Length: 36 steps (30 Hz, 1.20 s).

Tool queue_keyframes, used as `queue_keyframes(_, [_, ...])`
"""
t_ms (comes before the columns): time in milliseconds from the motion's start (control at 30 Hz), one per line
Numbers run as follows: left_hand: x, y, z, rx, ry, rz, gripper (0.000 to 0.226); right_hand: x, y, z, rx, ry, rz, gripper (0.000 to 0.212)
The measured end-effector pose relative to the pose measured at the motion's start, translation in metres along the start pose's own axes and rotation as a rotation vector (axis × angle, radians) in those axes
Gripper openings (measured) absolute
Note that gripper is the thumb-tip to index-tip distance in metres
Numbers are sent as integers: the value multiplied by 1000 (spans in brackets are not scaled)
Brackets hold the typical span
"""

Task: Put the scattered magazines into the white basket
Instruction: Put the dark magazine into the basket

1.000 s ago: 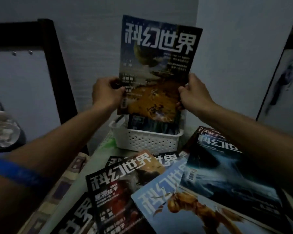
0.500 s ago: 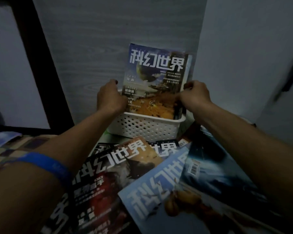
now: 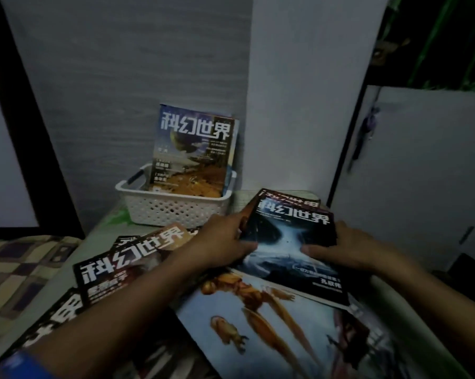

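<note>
A white perforated basket [image 3: 173, 207] stands against the grey wall with magazines upright in it; the front one [image 3: 194, 153] shows a planet and orange ground. On the table, a dark blue magazine [image 3: 291, 242] with a white swirl lies on top of the pile. My left hand [image 3: 225, 243] grips its left edge and my right hand [image 3: 348, 246] grips its right edge. Under it lies a pale blue magazine [image 3: 258, 324] with an orange figure. A red and black magazine [image 3: 116, 269] lies to the left, partly under my left forearm.
More magazines overlap at the near left [image 3: 55, 315] and behind the dark blue one [image 3: 291, 198]. A checked cloth [image 3: 17, 272] lies left of the table. A white cabinet door [image 3: 422, 170] stands at the right and a dark frame [image 3: 39, 132] at the left.
Both hands let go of the planet magazine, which now stands in the basket. They came down and took hold of the dark blue magazine on the pile.
</note>
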State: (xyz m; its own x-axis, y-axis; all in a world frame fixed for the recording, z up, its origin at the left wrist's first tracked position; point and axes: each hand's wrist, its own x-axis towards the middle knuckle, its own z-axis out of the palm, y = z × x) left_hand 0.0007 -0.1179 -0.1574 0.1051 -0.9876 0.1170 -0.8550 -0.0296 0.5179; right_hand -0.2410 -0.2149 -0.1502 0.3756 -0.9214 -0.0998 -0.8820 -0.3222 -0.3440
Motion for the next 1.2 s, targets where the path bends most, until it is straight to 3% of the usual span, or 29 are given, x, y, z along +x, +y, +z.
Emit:
queue_keyframes(100, [-4,19,5,-287,-4,-93,51,-13,9,16,179,125,-24,85])
queue_keyframes(233, [-14,36,17,-355,117,-100,65,-29,9,28,140,317,10,75])
queue_keyframes(333, [-17,46,11,-667,111,-327,35,-39,4,20,77,467,1,60])
queue_keyframes(400, [-22,51,5,-691,30,-408,12,-42,-2,13,299,600,-107,45])
queue_keyframes(467, [-25,51,0,-713,75,-373,15,-47,-16,2,655,678,-203,44])
queue_keyframes(533, [-29,40,-11,-720,237,-318,17,-50,-34,-7,1068,632,-244,49])
queue_keyframes(600, [-36,24,-33,-764,401,-201,22,-47,-55,-14,1270,555,-225,42])
queue_keyframes(667, [-45,10,-59,-724,537,-81,32,-47,-76,-17,1238,538,-251,27])
queue_keyframes(767, [-55,-18,-88,-597,703,-59,40,-38,-109,-12,1144,517,-315,23])
queue_keyframes(867, [-70,-47,-85,-544,679,-131,23,-26,-129,6,938,405,-328,11])
queue_keyframes(967, [-88,-71,-75,-459,695,-134,28,-21,-144,19,765,354,-400,9])
queue_keyframes(1067, [-65,-86,-107,-490,844,-139,29,-3,-164,3,804,423,-441,4])
queue_keyframes(1200, [-5,-100,-167,-447,878,-170,24,46,-206,-31,812,433,-430,13])
